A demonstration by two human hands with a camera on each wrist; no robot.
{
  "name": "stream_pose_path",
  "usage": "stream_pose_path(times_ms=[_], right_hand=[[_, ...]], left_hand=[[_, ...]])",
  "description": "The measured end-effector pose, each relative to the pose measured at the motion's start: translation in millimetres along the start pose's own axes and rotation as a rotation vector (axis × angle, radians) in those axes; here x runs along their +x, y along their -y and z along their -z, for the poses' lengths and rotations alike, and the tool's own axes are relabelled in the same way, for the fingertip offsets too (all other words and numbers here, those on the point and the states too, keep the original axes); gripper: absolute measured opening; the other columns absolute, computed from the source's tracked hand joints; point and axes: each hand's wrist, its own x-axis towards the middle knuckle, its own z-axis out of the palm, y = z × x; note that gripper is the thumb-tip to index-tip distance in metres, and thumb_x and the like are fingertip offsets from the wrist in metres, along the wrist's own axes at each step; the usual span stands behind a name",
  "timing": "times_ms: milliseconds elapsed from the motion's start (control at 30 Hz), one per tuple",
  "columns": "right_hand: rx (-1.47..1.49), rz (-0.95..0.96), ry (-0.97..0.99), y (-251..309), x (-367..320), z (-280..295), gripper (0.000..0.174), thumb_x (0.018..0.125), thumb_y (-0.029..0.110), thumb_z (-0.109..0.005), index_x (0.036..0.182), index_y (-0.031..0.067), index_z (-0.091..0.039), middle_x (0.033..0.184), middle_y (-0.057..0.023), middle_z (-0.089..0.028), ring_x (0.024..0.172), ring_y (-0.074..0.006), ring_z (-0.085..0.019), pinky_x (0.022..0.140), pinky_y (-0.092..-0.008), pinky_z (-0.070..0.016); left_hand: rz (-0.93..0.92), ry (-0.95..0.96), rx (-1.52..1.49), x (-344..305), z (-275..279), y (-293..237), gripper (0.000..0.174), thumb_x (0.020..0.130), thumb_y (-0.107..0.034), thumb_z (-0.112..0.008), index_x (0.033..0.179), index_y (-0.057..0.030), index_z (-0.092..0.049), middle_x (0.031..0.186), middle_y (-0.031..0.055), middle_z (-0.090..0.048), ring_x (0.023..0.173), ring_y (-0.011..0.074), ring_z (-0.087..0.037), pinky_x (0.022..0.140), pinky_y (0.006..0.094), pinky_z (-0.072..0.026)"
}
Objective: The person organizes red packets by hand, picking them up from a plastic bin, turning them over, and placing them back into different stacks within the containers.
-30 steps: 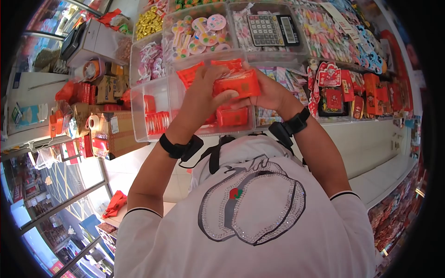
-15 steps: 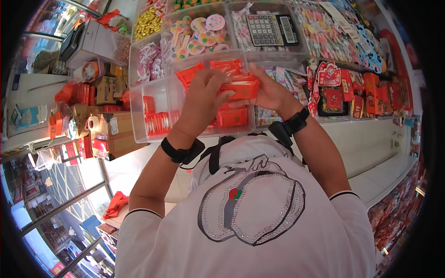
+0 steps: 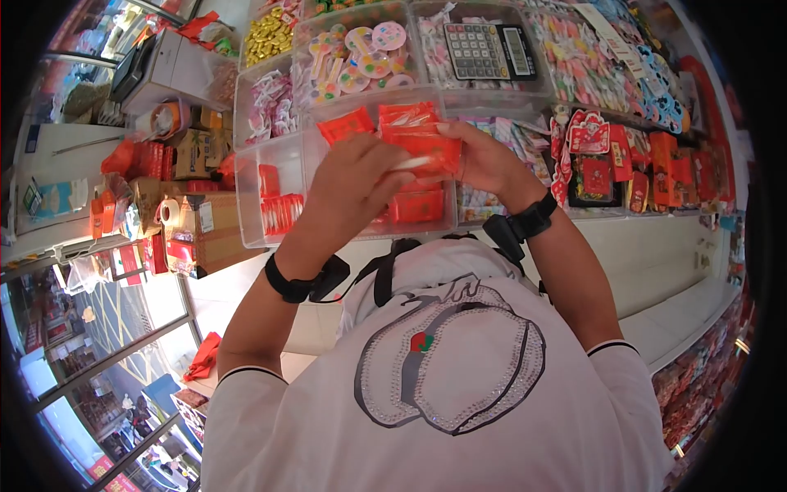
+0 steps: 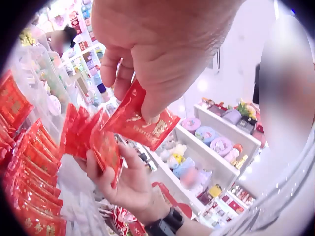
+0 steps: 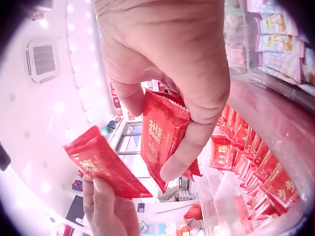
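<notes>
My left hand (image 3: pixel 357 184) pinches one red snack packet (image 4: pixel 142 123) with gold lettering between thumb and fingers. A small bunch of the same red packets (image 5: pixel 165 132) is gripped by my right hand (image 3: pixel 488 160), its thumb and fingers around their sides. In the right wrist view the left hand's packet (image 5: pixel 103 164) hangs apart from this bunch. Both hands are over a clear plastic bin (image 3: pixel 283 152) where more red packets (image 3: pixel 414 207) stand in rows. Another red packet (image 3: pixel 346 125) lies behind the left hand.
Neighbouring bins hold lollipops (image 3: pixel 357 57), gold-wrapped sweets (image 3: pixel 268 34) and other wrapped sweets. A calculator (image 3: pixel 490 51) lies on the bin behind the right hand. Cardboard boxes (image 3: pixel 205 230) are stacked at the left, and red festive goods (image 3: pixel 590 156) stand at the right.
The left hand has shifted slightly left and down, with one packet now apart from the bunch. The right hand stays nearly in place with its packets.
</notes>
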Motion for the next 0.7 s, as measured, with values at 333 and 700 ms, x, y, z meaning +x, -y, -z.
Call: stream_pose_path(times_ms=[333,700], right_hand=[[-0.073,0.106,-0.145,18.7,-7.9,10.8,0.047,0.102,0.036,-0.059,0.139,0.0068,-0.054,0.129,-0.0104,-0.066,0.113,-0.0221,-0.068,0.080,-0.0404,-0.0636],[-0.137,0.107,-0.227,16.2,-11.4,0.4,0.042,0.102,0.038,-0.060,0.133,0.0105,-0.058,0.125,-0.0067,-0.067,0.107,-0.0188,-0.070,0.070,-0.0372,-0.0637]], left_hand=[[0.267,0.162,0.340,-5.1,-1.1,112.0,0.019,0.090,-0.014,-0.069,0.107,-0.0069,-0.062,0.090,0.0164,-0.069,0.090,0.0357,-0.065,0.079,0.0453,-0.0524],[0.170,0.339,0.611,-15.5,-41.5,149.7,0.012,0.090,-0.012,-0.061,0.101,-0.0068,-0.064,0.094,0.0137,-0.065,0.092,0.0350,-0.064,0.078,0.0470,-0.0519]])
